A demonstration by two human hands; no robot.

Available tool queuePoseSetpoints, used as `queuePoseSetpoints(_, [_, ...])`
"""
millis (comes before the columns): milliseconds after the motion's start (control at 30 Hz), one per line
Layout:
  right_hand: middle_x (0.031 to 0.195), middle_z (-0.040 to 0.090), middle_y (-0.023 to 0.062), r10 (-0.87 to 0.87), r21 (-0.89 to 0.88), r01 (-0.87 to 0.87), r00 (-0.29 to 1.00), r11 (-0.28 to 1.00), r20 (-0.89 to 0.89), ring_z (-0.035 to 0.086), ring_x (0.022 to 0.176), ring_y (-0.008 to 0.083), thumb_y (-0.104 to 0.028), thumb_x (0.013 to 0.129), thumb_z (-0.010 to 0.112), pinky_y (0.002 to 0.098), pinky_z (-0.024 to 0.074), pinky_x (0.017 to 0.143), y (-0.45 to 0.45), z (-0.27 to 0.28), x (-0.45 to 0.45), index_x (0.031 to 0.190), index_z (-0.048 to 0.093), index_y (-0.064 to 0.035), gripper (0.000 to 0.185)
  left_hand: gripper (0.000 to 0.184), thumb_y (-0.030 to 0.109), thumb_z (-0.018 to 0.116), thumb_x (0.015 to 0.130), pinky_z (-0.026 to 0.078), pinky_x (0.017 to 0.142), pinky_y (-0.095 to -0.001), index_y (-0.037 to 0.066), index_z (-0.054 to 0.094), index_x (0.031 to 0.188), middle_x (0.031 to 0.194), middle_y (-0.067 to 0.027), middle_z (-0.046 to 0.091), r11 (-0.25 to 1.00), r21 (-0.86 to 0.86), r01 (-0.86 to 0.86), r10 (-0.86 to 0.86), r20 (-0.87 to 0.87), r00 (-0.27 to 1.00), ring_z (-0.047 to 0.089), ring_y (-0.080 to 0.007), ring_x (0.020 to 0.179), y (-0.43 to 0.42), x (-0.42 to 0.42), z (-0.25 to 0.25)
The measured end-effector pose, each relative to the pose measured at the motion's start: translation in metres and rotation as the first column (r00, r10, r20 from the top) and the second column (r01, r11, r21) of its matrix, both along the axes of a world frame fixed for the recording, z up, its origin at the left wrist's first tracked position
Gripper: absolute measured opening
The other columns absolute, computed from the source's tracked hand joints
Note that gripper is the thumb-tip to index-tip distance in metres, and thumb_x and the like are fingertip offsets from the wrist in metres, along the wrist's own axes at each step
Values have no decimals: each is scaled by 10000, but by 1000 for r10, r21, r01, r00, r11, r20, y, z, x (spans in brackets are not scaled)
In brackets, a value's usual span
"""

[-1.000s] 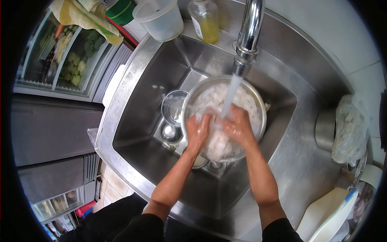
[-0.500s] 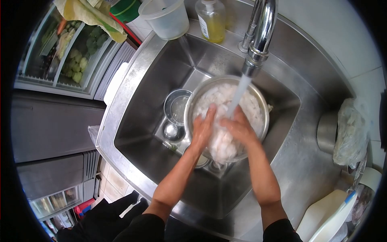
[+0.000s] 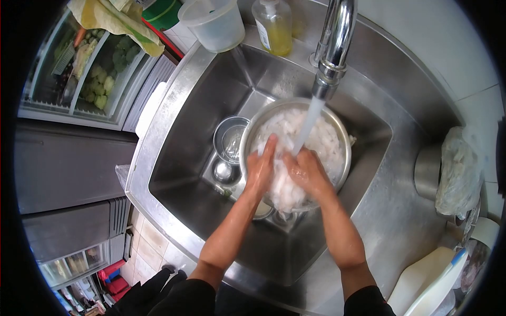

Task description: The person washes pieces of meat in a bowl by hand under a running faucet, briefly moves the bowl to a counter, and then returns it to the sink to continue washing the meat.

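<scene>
A round metal bowl in the sink holds a heap of wet, whitish-pink raw pieces, perhaps seafood; their exact kind is unclear. My left hand presses into the left side of the heap, one digit stretched out and apart from the rest, the other fingertips sunk among the pieces. On the right, my right hand digs in with curled fingers closed on some of them, its fingertips hidden. Water runs from the chrome faucet beside my right hand into the bowl.
Left of the bowl, a small metal container and a shiny round metal piece lie in the sink. A plastic tub and a yellow soap bottle stand behind. A plastic bag hangs right.
My right hand has drawn slightly back towards me and its fingers have curled in. My left hand stays at the heap's left side. Below left, the dark-clad legs have shifted.
</scene>
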State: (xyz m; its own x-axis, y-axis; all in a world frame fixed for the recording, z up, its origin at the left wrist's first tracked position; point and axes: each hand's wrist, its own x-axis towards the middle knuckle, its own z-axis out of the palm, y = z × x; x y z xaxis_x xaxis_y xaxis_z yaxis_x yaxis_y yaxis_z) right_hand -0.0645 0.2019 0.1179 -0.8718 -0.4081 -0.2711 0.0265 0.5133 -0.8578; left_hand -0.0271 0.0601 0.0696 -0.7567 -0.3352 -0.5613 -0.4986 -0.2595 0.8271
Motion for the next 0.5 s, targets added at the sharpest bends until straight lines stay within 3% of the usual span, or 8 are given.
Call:
queuePoseSetpoints(100, [944, 625, 357, 90, -95, -87, 995, 992, 37, 595, 972, 521, -246, 895, 495, 523, 458, 864, 7, -4, -6, 1222, 458, 117, 489, 814, 615, 604, 863, 458, 920, -362, -124, 579, 1204, 1130, -237, 634, 996, 87, -3, 2, 18, 1000, 605, -279, 1053, 0, -2, 23])
queuePoseSetpoints(167, [940, 618, 365, 116, -67, -114, 993, 991, 16, 590, 979, 522, -246, 889, 491, 522, 455, 871, 9, -2, -6, 1206, 469, 119, 484, 811, 613, 603, 865, 455, 932, -369, -121, 577, 1208, 1141, -237, 631, 993, 114, -1, 0, 8, 1000, 601, -278, 1066, -2, -2, 24])
queuePoseSetpoints(433, [887, 607, 360, 47, -83, -52, 998, 995, -52, 598, 908, 519, -184, 855, 497, 521, 462, 812, 4, 2, -4, 1116, 518, 128, 407, 886, 615, 621, 852, 451, 954, -359, -172, 510, 1243, 1184, -264, 604, 999, 45, 5, -4, -13, 1000, 602, -298, 1081, -3, 1, 4])
queuePoseSetpoints(500, [846, 612, 342, 10, -98, -19, 996, 995, -89, 605, 861, 510, -171, 863, 507, 517, 464, 785, 3, 4, -2, 1085, 545, 110, 360, 926, 627, 629, 838, 443, 967, -360, -188, 487, 1253, 1192, -279, 594, 998, 54, 16, -13, -49, 999, 593, -313, 1095, -1, 0, 25])
